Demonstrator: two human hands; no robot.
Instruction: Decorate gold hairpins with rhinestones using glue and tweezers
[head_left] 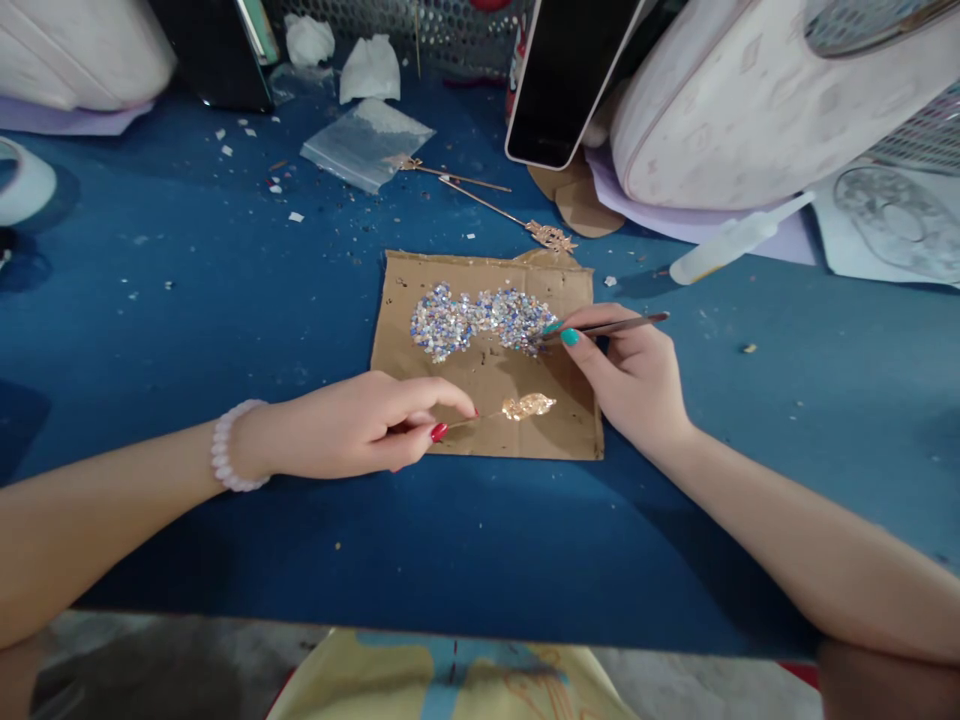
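My left hand (367,425), wearing a pale beaded bracelet, pinches the thin stem of a gold hair stick (529,406). The stick's leaf-shaped head points right, low over a piece of cardboard (577,435). In my right hand (641,385) is a pair of tweezers (634,323), gripped between thumb and fingers. The tweezer tips reach the right end of a spread of small blue, clear and pinkish rhinestones (442,322) on the cardboard. Whether the tips hold a stone is too small to tell.
Behind the cardboard lie two more gold hair sticks (551,236) and a zip bag (367,145). A phone (566,80) leans upright beside a pale bag (690,110). A glue bottle (724,248) lies at right; a tape roll (26,182) is far left.
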